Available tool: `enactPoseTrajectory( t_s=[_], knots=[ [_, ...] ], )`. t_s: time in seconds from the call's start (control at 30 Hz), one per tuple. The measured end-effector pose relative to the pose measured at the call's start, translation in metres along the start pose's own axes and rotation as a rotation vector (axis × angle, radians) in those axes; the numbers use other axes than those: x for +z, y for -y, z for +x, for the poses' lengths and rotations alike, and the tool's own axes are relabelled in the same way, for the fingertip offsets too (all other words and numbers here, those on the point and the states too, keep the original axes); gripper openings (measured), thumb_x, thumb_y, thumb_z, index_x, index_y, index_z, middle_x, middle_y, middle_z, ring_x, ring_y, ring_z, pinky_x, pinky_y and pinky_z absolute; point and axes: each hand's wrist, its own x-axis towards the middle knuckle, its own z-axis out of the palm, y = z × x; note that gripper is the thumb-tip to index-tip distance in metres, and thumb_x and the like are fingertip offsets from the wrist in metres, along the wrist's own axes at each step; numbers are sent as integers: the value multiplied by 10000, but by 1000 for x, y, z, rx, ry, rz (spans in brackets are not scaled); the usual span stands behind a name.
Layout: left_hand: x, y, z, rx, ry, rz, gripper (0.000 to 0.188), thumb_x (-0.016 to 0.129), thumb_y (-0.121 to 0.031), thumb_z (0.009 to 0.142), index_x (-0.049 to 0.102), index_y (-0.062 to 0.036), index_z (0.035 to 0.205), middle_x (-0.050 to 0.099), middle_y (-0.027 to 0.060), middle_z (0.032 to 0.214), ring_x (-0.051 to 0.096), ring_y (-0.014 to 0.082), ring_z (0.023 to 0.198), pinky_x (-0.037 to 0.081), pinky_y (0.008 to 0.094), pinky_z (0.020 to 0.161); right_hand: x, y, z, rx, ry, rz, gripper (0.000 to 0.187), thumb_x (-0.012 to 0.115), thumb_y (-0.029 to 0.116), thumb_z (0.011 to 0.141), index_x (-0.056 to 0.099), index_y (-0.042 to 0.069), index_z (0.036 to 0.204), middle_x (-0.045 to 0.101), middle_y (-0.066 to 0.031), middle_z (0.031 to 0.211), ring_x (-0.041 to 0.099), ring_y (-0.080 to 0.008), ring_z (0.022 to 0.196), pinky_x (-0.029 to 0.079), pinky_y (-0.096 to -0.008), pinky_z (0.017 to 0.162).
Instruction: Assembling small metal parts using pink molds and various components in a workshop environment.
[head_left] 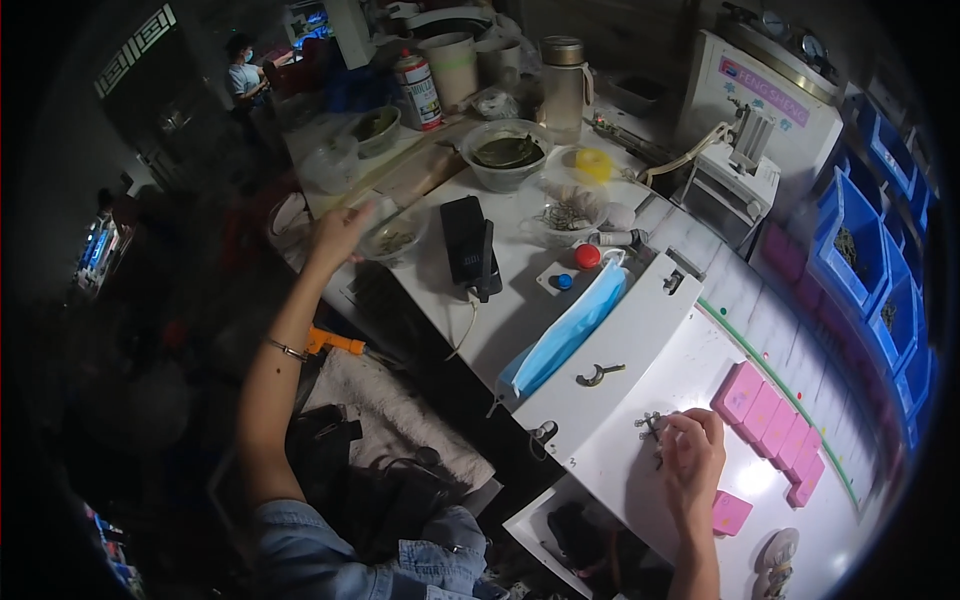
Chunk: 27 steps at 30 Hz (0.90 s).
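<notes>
My left hand [340, 235] reaches out at the far left of the bench, beside a clear bowl [392, 240] holding small pieces. Its fingers are bent together around something pale and blurred at their tips, too unclear to name. Over the white work surface, my right hand [692, 452] is curled, thumb and fingers drawn together. Small dark metal pieces [650, 424] show right by its fingertips; whether they are gripped or only lie beside them is hard to see. A row of pink blocks [765, 415] sits to its right, with a separate pink block [731, 513] close to the wrist.
A black phone [463, 240] with a cable, a blue face mask [570, 335] and a metal hook [600, 375] lie mid-bench. Bowls [505, 165], a spray can [418, 90] and a bottle [566, 95] stand behind. Blue bins [850, 240] line the right. An open drawer [545, 515] juts out below.
</notes>
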Motion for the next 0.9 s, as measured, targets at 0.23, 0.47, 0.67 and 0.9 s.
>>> enactPoseTrajectory(
  t_s=[0.23, 0.47, 0.67, 0.9],
  knots=[
    [15, 9, 2, -23, 175, -491, 165, 580, -50, 793, 591, 93, 875, 576, 122, 783, 579, 183, 480, 533, 276, 442, 6, -4, -10, 43, 9, 153, 135, 592, -41, 757, 600, -3, 886, 511, -106, 908, 527, -182, 676, 460, -277, 587],
    [29, 11, 16, -23, 172, -541, 55, 544, -11, 767, 530, 31, 734, 544, 93, 702, 584, 192, 486, 514, 286, 435, 2, -13, -11, -10, -6, 168, 159, 616, -51, 734, 590, 9, 879, 515, -133, 889, 550, -247, 742, 477, -303, 605],
    [28, 16, 17, -116, 19, -679, 143, 454, -6, 819, 511, 84, 915, 554, 144, 874, 600, 219, 649, 555, 278, 574, -3, -13, -6, -113, -84, 7, 384, 645, 41, 744, 525, 3, 1106, 476, -187, 1101, 501, -323, 939, 450, -379, 781],
    [11, 13, 17, -124, -52, -730, 282, 445, -16, 838, 483, 114, 1086, 520, 189, 1034, 610, 244, 675, 560, 279, 610, 11, 4, -26, -176, -34, -150, 532, 651, 56, 728, 448, 24, 1218, 396, -216, 1251, 441, -374, 1073, 409, -434, 874]
  ],
)
